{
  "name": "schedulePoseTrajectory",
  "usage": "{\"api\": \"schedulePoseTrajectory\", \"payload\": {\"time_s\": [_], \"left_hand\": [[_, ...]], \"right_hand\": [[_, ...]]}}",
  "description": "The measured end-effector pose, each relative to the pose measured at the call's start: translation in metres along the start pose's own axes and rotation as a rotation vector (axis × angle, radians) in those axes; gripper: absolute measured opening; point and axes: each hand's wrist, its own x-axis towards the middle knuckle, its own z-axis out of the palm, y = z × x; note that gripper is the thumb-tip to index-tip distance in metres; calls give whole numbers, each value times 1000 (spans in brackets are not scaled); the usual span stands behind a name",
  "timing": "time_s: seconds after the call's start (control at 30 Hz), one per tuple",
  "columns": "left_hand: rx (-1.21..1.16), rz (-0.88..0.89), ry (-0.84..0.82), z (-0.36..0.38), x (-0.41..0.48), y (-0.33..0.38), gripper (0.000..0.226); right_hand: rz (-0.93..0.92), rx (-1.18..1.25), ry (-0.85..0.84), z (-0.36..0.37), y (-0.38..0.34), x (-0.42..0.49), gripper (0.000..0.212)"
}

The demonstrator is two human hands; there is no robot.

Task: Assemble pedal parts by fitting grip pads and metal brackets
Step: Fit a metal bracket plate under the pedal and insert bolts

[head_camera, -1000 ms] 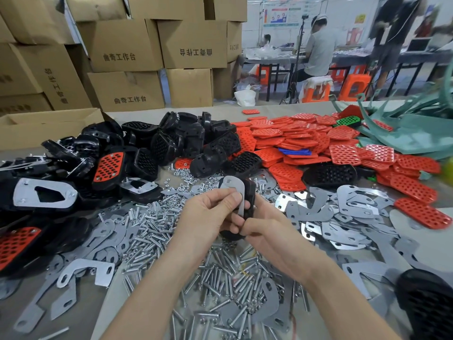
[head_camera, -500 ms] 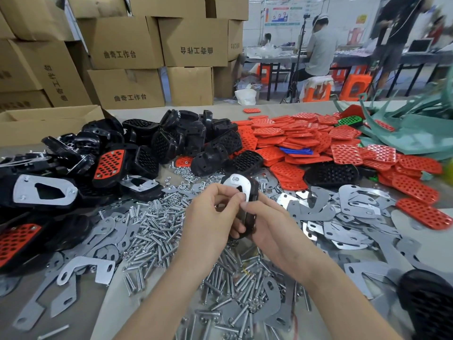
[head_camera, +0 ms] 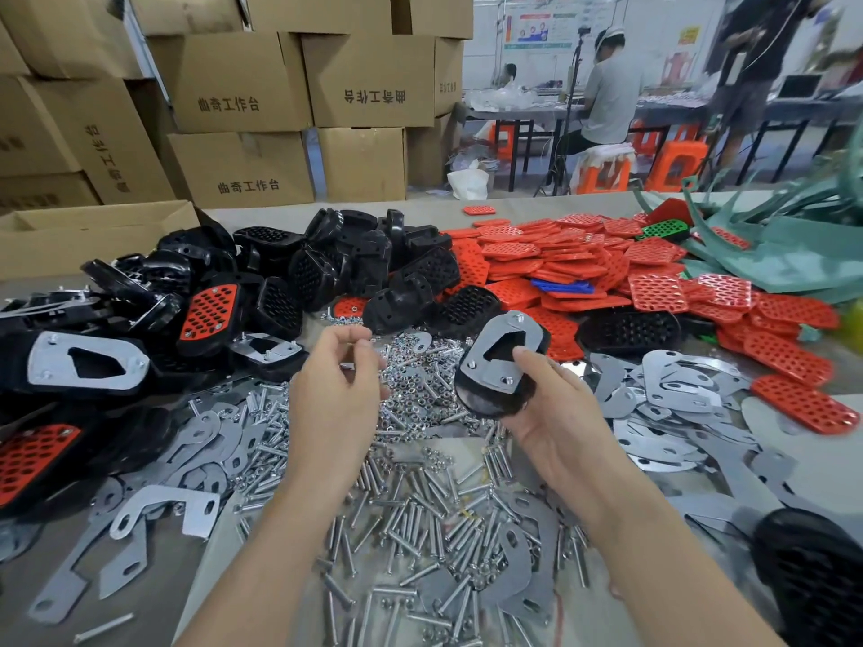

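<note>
My right hand grips a black pedal body with a silver metal bracket lying on its upper face; bolt ends stick up through the bracket. The thumb presses on the bracket's cut-out. My left hand hovers apart from the pedal, over a heap of small nuts, fingers loosely curled with thumb and forefinger close together; whether a nut sits between them cannot be told. Loose bolts cover the table below both hands.
Black pedal bodies are piled at the back left, some with red pads or brackets fitted. Red grip pads heap at the back right. Loose metal brackets lie to the right. Cardboard boxes are stacked behind.
My hands have separated. The left hand let go of the pedal and moved left over the nuts. The right hand carried the pedal rightward and tilted its bracket face toward me.
</note>
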Motion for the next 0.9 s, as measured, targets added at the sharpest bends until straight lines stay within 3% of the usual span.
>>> {"api": "schedulePoseTrajectory", "payload": {"time_s": [0.1,0.2,0.37,0.67,0.9], "left_hand": [[183,71,-39,0,1,-6,13],[402,155,-198,4,-2,-8,11],[929,274,-474,13,-4,-17,45],[966,315,-528,28,7,-12,27],[908,368,-456,26,0,-14,19]], "right_hand": [[-14,75,52,-4,-5,3,30],[-26,116,73,-7,-7,6,28],[-26,106,85,-10,-5,8,29],[-12,70,77,-13,1,12,32],[-3,39,63,-12,1,12,32]]}}
